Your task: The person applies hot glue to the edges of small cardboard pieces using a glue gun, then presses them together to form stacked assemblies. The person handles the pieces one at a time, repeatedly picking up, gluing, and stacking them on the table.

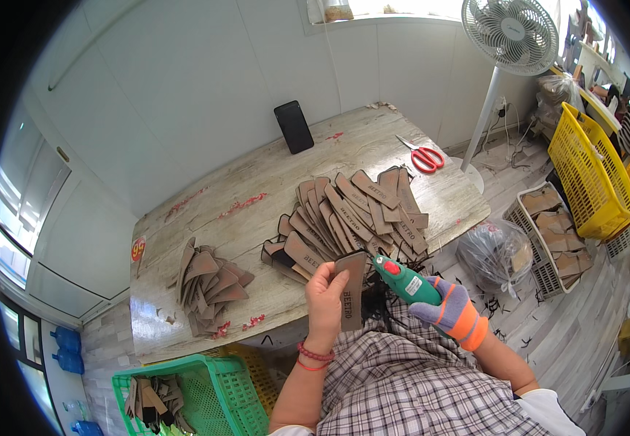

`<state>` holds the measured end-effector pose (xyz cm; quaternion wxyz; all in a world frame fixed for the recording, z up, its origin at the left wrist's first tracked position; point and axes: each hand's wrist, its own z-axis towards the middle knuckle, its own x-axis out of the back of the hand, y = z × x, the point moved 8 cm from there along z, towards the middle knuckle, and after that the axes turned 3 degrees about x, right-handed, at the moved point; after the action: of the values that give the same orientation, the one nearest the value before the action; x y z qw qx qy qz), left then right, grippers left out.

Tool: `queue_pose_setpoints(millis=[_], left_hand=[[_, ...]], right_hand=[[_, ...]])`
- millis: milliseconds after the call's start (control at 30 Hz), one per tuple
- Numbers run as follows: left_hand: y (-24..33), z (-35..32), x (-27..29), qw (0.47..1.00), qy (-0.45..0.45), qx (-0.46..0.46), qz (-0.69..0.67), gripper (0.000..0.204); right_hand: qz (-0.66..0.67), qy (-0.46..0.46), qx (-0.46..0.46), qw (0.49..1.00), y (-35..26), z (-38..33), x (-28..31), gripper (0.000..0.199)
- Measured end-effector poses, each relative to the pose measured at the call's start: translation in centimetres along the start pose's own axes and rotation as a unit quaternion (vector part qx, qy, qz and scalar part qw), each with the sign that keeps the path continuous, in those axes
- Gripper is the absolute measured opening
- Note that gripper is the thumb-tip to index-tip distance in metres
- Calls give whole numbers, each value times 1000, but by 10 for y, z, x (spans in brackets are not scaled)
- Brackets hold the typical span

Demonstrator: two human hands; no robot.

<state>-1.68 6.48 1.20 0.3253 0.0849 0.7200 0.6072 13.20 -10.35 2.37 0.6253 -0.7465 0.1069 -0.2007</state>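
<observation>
My bare left hand [321, 299], a red bead bracelet at its wrist, pinches a flat brown piece with dark edging [352, 287] upright over the table's near edge. In my right hand [454, 314], which wears a grey and orange glove, is a green handheld power tool [406, 281] with a red button. The tool's front end points at the upper part of the brown piece; whether they touch I cannot tell. Just beyond my hands spreads a large fanned pile of similar brown pieces [344, 211]. A smaller pile of brown pieces [209, 283] lies at the left.
On the worn wooden table [206, 211] lie red-handled scissors [424, 157], and a black phone [294, 128] leans at the back wall. A green basket [224, 400] stands below left. Rightward are a plastic bag [495, 254], a white crate [540, 247], a yellow basket [595, 171] and a fan [511, 33].
</observation>
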Motion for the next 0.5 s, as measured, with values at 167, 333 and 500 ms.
queue_pose_setpoints(millis=[167,333,500], left_hand=[[18,3,5,997,-19,-26,76,8],[32,3,13,986,-15,-56,154,9],[45,6,21,969,-14,-95,228,9]], right_hand=[[-2,-13,-9,1000,0,-1,0,53],[-40,-23,-5,999,-9,-3,-1,53],[-68,-43,4,997,-17,-5,-3,54]])
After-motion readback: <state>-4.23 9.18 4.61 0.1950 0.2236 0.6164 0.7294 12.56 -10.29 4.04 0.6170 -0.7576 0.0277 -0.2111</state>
